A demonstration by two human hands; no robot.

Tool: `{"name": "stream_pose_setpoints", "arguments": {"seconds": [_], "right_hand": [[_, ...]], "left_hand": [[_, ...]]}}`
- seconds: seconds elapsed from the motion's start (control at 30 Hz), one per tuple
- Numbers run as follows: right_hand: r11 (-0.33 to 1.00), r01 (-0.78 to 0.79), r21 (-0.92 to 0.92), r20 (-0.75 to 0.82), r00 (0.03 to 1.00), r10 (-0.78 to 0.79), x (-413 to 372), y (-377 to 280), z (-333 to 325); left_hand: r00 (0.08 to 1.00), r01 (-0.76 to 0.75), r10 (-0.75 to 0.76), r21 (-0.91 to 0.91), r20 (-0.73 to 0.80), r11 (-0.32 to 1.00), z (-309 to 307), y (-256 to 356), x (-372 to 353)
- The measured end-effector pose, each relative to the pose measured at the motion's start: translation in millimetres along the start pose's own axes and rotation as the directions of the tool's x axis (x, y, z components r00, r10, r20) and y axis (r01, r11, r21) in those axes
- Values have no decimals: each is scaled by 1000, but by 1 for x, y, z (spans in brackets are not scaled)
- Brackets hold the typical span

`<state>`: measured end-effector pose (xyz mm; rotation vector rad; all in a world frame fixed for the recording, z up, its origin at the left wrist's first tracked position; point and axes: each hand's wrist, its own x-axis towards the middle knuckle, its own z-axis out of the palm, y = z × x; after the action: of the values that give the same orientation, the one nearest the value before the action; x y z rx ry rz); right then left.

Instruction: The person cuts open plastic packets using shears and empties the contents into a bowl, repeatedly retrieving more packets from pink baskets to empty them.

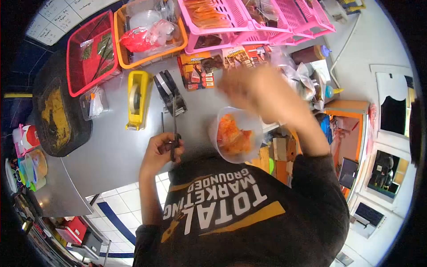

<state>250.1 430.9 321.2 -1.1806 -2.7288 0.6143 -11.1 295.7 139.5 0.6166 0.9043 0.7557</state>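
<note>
My left hand (161, 153) is wrapped round the black handles of a pair of scissors (175, 129), whose blades point away from me over the steel counter (111, 153). Smeared by motion, my right hand (251, 86) hangs above the counter near some printed orange and red cards (195, 78); its fingers and anything in them cannot be made out. Just below it stands a clear plastic container (218, 138) with orange-red food (233, 135) inside, near the counter's front edge. A small dark packet (212, 63) lies on the cards.
A yellow tape dispenser (138, 100) and a black one (170, 91) stand left of centre. Behind are a red basket (72, 62), an orange basket (119, 33) and pink baskets (242, 22). A dark tray (78, 133) is at far left. Bottle (309, 54) and plastic bags stand at right.
</note>
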Motion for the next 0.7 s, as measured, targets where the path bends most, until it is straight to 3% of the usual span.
{"name": "stream_pose_setpoints", "arguments": {"seconds": [0.07,0.13,0.23,0.3,0.5,0.63,0.7], "right_hand": [[1000,6,-17,261,965,-1,-50,-12,35],[964,-6,-265,423,898,122,-77,-1,84],[930,-111,-351,315,921,229,-97,24,150],[904,-40,-426,199,970,137,-99,31,166],[853,3,-522,83,995,47,-94,55,194],[853,13,-521,129,990,64,-91,52,192],[872,5,-490,232,965,125,-89,61,196]], "left_hand": [[1000,9,-9,23,20,1000,5,-1,0],[999,-8,12,103,-35,995,11,0,-1],[997,-53,52,16,63,998,14,-2,-4],[994,-67,66,9,86,998,17,-7,-7],[995,-60,51,104,87,993,33,-20,-18],[997,-54,44,146,71,988,43,-21,-26],[997,-57,48,151,65,987,44,-25,-28]]}}
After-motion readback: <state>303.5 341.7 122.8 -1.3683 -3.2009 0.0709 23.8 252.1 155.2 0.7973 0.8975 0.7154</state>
